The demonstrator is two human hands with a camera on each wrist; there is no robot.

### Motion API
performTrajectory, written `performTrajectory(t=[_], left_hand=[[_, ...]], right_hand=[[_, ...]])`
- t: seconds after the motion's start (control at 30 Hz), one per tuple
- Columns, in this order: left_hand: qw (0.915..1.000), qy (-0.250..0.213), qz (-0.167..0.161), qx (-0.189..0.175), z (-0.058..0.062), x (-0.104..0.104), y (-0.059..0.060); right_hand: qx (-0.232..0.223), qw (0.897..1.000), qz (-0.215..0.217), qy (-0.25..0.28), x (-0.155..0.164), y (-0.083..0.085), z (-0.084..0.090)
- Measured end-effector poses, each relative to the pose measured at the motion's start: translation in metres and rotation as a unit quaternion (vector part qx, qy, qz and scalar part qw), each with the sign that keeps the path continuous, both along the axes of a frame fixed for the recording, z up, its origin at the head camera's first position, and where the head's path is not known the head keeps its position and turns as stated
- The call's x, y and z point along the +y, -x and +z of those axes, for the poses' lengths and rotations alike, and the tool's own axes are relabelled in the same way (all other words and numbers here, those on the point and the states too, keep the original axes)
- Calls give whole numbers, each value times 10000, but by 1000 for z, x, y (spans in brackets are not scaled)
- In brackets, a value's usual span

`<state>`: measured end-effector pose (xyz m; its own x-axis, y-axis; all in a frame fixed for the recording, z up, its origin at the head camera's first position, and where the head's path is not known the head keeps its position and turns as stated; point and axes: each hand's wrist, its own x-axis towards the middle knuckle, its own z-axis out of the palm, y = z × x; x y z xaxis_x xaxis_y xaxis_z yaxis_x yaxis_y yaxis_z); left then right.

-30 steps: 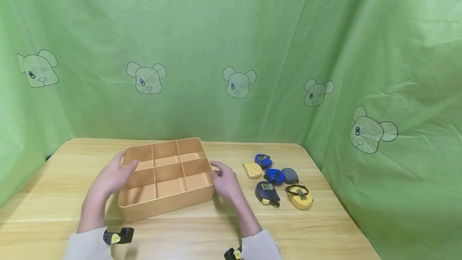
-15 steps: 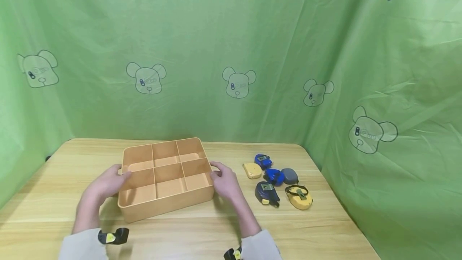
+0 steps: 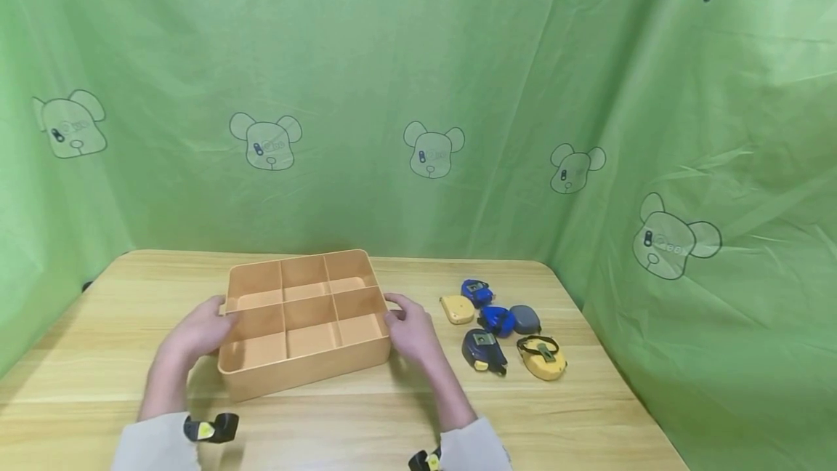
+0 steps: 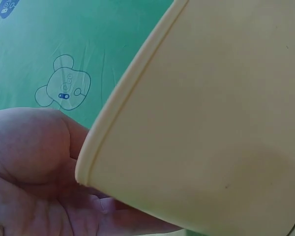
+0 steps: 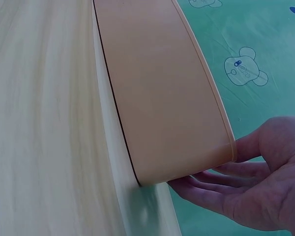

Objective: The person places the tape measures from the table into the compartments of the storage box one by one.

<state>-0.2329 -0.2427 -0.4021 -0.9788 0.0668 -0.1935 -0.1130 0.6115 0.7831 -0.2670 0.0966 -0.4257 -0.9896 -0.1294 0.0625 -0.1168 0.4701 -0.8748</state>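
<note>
A light orange storage box (image 3: 314, 367) with several compartments sits slightly askew on the wooden table. My left hand (image 3: 196, 329) grips its left wall, the thumb over the rim and the other fingers outside. On the opposite wall, my right hand (image 3: 412, 329) holds the box with its thumb at the rim and fingers along the outer side. In the left wrist view the box's outer wall (image 4: 201, 108) hides part of the fingers. The right wrist view shows fingers (image 5: 201, 194) against the wall's far end.
Right of the box lie several tape measures: a pale yellow one (image 3: 458, 309), blue ones (image 3: 476, 291), a grey one (image 3: 525, 319), a dark blue one (image 3: 482, 349) and a yellow one (image 3: 544, 360) with a black strap. Green curtains (image 3: 418, 209) close off the back and right.
My left thumb has come down onto the box's left rim from a raised position. The box has shifted slightly right, and my right hand with it.
</note>
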Motion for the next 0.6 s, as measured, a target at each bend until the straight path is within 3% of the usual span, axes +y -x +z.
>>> performTrajectory(t=[0.23,0.6], left_hand=[[9997,-196,-69,83,-1,10,3],[9985,-544,-42,10,-6,22,7]], right_hand=[[-49,9999,56,-146,12,2,2],[-550,9978,345,-104,38,3,16]])
